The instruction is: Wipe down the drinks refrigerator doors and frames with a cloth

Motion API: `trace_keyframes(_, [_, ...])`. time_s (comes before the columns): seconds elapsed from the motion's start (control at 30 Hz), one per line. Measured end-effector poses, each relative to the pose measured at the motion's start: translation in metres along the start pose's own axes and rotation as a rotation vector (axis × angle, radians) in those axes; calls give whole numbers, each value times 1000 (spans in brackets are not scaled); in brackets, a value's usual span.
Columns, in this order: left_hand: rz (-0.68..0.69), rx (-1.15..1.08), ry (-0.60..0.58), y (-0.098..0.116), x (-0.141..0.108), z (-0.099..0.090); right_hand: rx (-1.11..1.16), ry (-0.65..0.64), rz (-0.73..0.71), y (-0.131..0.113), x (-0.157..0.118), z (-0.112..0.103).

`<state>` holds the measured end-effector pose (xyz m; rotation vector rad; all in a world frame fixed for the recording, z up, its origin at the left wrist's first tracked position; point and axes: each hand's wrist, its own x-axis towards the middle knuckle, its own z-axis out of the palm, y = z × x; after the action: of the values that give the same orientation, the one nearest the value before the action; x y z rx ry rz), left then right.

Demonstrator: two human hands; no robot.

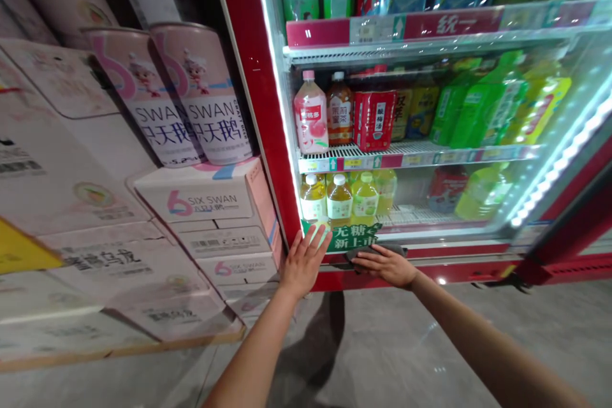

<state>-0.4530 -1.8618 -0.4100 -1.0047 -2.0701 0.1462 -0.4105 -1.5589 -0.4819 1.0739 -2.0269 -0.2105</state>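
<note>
My left hand is spread flat with its fingers apart, at the lower left corner of the fridge's glass door, beside a green sticker with white lettering. My right hand is pressed over a dark grey cloth at the bottom of the same door, just under the sticker's right part. Much of the cloth is hidden beneath the palm and fingers. Behind the glass, right above my hands, bottles with white caps stand on the lowest shelf.
The red-framed drinks fridge holds bottles and packs on several shelves. Close on its left, white cartons are stacked, with large can-shaped displays on top. A grey tiled floor lies below.
</note>
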Motion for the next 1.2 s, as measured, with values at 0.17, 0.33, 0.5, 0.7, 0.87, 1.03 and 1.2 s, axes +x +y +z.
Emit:
trace_keyframes(0.17, [-5, 8, 13, 7, 16, 3, -80, -42, 216, 43, 26, -34])
trace_keyframes(0.33, [-9, -36, 42, 18, 35, 7, -201, 68, 457, 45, 16, -32])
trace_keyframes(0.5, [3, -56, 30, 28, 43, 6, -94, 0, 95, 16, -38, -9])
trace_keyframes(0.7, [11, -95, 21, 41, 57, 10, -135, -50, 244, 64, -22, -45])
trace_keyframes(0.87, [27, -124, 32, 56, 73, 15, -254, 83, 611, 73, -26, -50])
trace_keyframes(1.03, [63, -127, 21, 65, 79, 15, -104, -44, 220, 38, -78, -36])
trace_keyframes(1.2, [51, -157, 29, 71, 89, 18, -66, -120, 230, 67, -83, -61])
